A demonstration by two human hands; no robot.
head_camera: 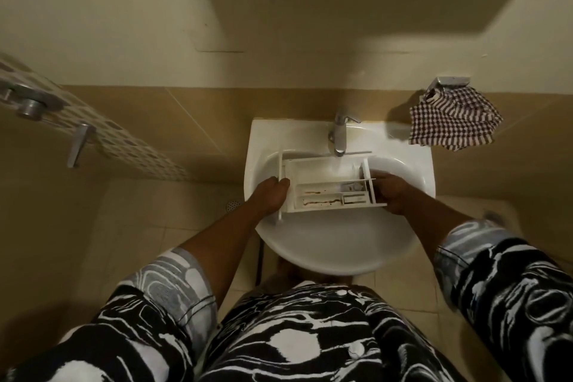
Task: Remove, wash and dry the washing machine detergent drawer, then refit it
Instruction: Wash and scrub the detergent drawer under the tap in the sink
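Gripping the white detergent drawer (328, 186) at both ends, the fingers are closed on it: the left hand (271, 192) curls round the front panel end, the right hand (392, 192) clasps the opposite end. The drawer lies level, open side up, inside the basin of the sink (310, 245), just below the tap (339, 133). Brown streaks mark its near compartments. A checked cloth (452, 121) hangs right of the sink.

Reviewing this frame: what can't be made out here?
All in the head view:
- Water flow from tap: too faint to tell.
- Left hand and right hand fingertips: hidden behind drawer.
- Sink drain: covered by drawer.
- Washing machine: out of frame.
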